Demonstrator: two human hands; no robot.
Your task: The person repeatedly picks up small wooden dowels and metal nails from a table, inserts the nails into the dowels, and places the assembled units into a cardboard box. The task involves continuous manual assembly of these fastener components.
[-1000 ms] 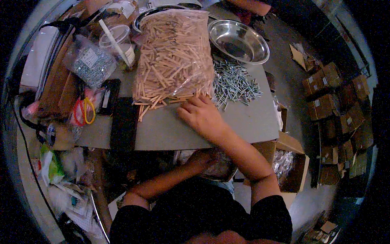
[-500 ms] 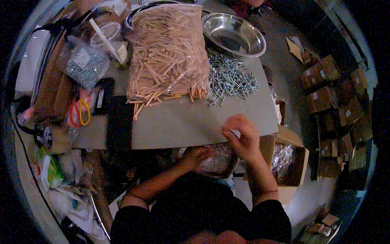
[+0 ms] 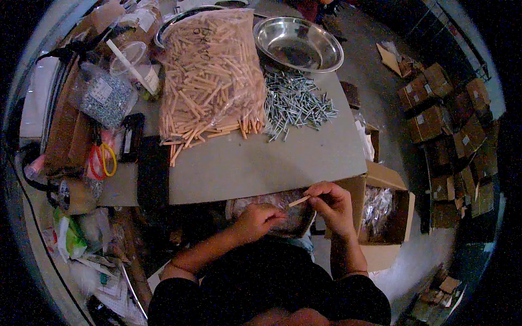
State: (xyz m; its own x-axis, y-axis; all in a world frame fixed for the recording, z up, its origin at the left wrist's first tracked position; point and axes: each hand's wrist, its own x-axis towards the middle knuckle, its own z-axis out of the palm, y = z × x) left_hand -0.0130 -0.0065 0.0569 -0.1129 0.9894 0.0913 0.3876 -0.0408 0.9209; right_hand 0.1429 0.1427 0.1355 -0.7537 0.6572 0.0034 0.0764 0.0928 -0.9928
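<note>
Between the thumb and fingers of my right hand [image 3: 331, 204] is a short wooden dowel [image 3: 298, 201], pointing left over the table's front edge. My left hand [image 3: 259, 221] is closed in a pinch close to the dowel's far end; whatever it grips is too small or hidden to make out. Below both hands, a container lined with clear plastic [image 3: 288, 220] sits against my lap, its contents blurred. On the table lies a large clear bag of wooden dowels [image 3: 209, 81], some spilling from its near end. A heap of silvery screws [image 3: 299, 103] lies beside it.
A steel bowl [image 3: 331, 62] stands behind the screws. At left are a bag of small metal parts [image 3: 109, 98], a clear tub [image 3: 129, 58], and red and yellow scissor handles [image 3: 110, 159]. An open carton [image 3: 409, 217] stands right of the table; stacked boxes [image 3: 429, 122] are farther right.
My right hand has come down and nearer my left hand, and the dowel now shows in it. The left hand has shifted slightly. The whole view has moved a little.
</note>
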